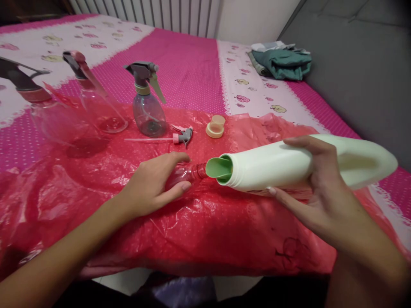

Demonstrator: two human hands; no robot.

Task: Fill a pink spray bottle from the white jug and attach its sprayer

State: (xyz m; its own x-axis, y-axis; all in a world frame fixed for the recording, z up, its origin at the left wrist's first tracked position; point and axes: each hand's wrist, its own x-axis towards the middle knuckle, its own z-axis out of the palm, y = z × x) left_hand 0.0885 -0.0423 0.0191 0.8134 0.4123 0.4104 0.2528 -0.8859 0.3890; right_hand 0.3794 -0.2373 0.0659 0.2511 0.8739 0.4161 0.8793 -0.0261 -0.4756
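The right hand [316, 179] holds a large pale green jug [289, 164] tipped on its side near the front edge of the bed [192, 60], its fingers wrapped around the jug's body with the thumb on top. The jug's green pouring spout [218, 167] is uncapped and points at the open neck of a small clear bottle [189, 174]. That bottle lies tilted under the left hand [154, 184], whose fingers curl around it, pinching it just behind the neck. The spout and the neck are just beside each other; whether anything flows cannot be told, nor whether the small bottle holds anything.

3 spray bottles stand toward the left side of the bed: 1 grey-tinted bottle [148, 105] with a grey trigger head, 1 clear bottle [96, 102] with a pink trigger head, and 1 more clear bottle [30, 102] at the left edge, partly cut off. All 3 look empty or nearly so. 1 loose trigger head [181, 137] with its thin tube lies flat just in front of the grey bottle. 1 beige cap [215, 126] sits to its right.

A red plastic sheet [128, 222] covers the front part of the bed, over a pink and white bedspread. 1 pile of folded clothes [281, 60] lies at the far right corner. A grey sofa [353, 55] stands along the right side, a radiator [144, 13] behind.
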